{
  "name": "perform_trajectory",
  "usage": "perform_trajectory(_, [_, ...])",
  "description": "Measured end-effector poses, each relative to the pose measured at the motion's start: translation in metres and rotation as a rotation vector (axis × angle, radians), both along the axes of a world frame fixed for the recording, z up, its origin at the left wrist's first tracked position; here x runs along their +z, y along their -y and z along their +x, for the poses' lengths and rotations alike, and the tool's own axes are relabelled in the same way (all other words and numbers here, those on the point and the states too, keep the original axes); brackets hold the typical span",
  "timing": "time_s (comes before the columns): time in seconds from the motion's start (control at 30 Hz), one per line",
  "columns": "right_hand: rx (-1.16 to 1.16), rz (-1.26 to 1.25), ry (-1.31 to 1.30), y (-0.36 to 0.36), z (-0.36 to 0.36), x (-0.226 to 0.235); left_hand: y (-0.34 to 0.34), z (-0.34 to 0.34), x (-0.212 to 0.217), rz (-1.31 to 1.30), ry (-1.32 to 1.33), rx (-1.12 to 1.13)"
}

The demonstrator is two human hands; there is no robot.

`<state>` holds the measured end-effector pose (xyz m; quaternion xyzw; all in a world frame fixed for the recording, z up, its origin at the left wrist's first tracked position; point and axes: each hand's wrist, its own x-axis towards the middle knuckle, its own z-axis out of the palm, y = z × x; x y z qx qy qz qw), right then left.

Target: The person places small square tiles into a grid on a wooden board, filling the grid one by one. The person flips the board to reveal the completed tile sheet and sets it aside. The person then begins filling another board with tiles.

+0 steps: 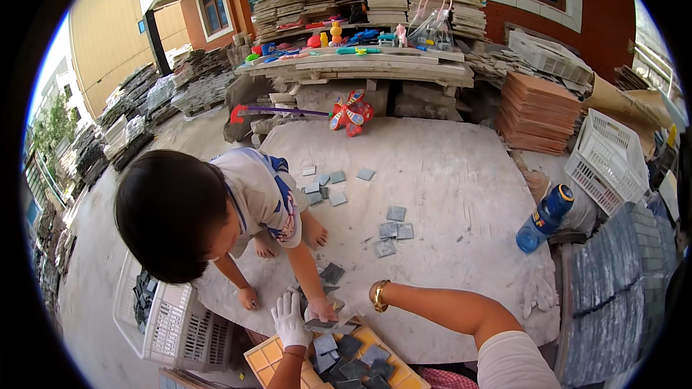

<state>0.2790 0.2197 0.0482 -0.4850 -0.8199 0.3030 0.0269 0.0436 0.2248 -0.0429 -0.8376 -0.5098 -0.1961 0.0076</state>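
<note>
My left hand [290,320], in a white glove, lies with fingers stretched over the far edge of a yellow gridded tray [265,356]. Loose dark grey tiles [351,346] are heaped in that tray. My right forearm [440,306] reaches in from the right, a gold-coloured band [380,295] at the wrist. Beyond the band, my right hand is hard to make out against the pale board, its fingers unclear. Beside my left hand, another person's hand [322,308] touches tiles at the tray's edge. More dark tiles [331,274] lie just past it.
The other person [249,194] crouches on the left of the pale board [447,194]. Several small tiles [387,230] lie mid-board. A blue bottle [546,217] stands at right. A white crate [184,328] stands left; stacked slabs [613,281] stand right. Toys [357,50] cover the far ledge.
</note>
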Motion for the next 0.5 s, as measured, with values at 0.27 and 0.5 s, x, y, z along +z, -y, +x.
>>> perform_trajectory(0.27, [-0.572, 0.323, 0.114, -0.119, 0.073, -0.031, 0.002, 0.005, 0.005, -0.045, 0.015, 0.007])
perform_trajectory(0.5, [-0.617, 0.437, 0.142, -0.221, 0.064, -0.055, 0.009, 0.009, 0.014, -0.068, -0.017, 0.042])
